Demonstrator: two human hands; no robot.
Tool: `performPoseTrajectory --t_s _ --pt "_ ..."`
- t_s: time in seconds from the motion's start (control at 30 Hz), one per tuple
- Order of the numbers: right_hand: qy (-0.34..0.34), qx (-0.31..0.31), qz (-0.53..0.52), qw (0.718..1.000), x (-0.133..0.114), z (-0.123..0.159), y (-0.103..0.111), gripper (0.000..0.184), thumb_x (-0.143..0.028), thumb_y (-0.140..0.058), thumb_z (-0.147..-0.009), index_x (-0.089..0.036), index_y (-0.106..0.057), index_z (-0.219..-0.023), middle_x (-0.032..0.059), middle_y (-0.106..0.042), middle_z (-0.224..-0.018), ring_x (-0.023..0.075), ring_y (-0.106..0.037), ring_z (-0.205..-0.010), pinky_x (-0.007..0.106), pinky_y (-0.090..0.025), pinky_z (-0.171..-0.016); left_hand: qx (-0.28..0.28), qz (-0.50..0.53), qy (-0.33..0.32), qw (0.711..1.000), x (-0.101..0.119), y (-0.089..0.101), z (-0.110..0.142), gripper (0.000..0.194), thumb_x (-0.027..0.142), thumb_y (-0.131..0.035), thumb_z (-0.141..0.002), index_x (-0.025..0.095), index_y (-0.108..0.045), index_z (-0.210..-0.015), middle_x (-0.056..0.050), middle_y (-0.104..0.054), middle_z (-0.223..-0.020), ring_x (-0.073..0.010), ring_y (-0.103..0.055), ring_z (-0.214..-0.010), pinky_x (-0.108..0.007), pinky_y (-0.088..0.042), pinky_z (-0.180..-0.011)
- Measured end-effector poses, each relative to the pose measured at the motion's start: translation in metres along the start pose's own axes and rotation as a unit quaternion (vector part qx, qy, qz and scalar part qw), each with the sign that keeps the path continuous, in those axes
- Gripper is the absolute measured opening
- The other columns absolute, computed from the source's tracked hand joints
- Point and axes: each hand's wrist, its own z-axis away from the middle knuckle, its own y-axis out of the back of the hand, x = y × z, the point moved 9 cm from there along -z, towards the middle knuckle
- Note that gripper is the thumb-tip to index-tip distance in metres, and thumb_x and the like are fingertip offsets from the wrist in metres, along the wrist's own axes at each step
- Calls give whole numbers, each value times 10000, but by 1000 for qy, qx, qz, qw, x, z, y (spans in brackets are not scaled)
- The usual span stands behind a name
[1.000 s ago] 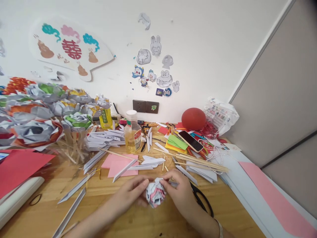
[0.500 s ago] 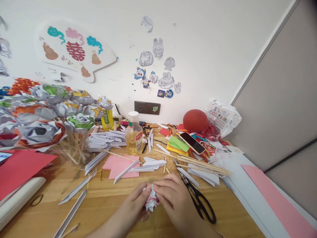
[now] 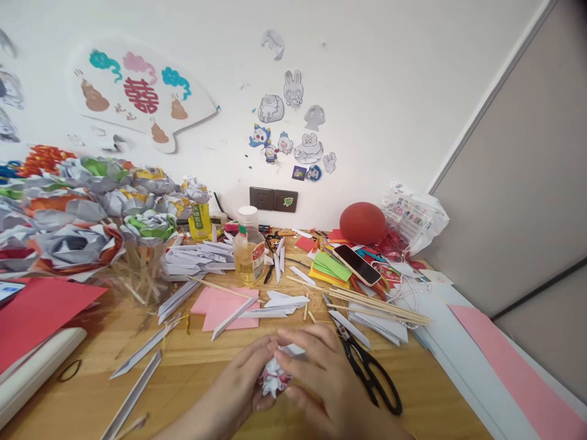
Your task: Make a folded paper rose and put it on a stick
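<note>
A small folded paper flower (image 3: 274,377), white with pink-red edges, sits between my two hands low in the middle of the head view. My left hand (image 3: 250,373) is closed around its left side. On the right, my right hand (image 3: 318,373) curves its fingers over the flower, with the index fingertip touching the top. A white paper tip (image 3: 293,349) shows beneath those fingers; part of the flower is hidden. Black-handled scissors (image 3: 371,373) lie just right of my right hand. Folded white paper strips (image 3: 279,304) and pink paper squares (image 3: 220,310) lie beyond the hands.
Finished paper flowers on sticks (image 3: 76,244) crowd the left. A bottle of yellowish liquid (image 3: 249,253) stands behind the pink squares. Wooden sticks (image 3: 380,304), a phone (image 3: 356,264), green paper (image 3: 331,266) and a red balloon (image 3: 362,223) are at the right.
The flower has turned and shifted slightly left and down in my hands. My right fingers have lifted and spread a little over it. The table items stay put.
</note>
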Motion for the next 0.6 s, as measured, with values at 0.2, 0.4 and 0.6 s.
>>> performPoseTrajectory --t_s 0.2,0.4,0.6 --pt "-210 96 -210 950 46 14 1 304 -316 -477 -913 -278 -513 -1213 37 -635 -1118 182 -600 -983 323 -453 -882 -32 50 14 998 4 -6 0 458 503 -737 -606 180 -597 -898 41 -552 -601 -85 -461 -540 -163 -280 -468" --pt "-238 123 -215 939 50 13 1 73 -276 -601 -828 -220 -625 -869 13 -657 -858 169 -607 -835 269 -455 -767 -76 61 47 994 -10 -16 -1 434 486 -718 -618 192 -554 -891 39 -560 -603 -81 -483 -517 -151 -270 -455" --pt "-189 116 -209 953 40 7 1 83 -258 -608 -826 -202 -574 -775 8 -615 -794 157 -573 -796 274 -421 -764 -60 -84 -38 994 -8 -5 -20 469 613 -619 -656 218 -581 -905 57 -535 -563 -120 -467 -480 -212 -367 -437"
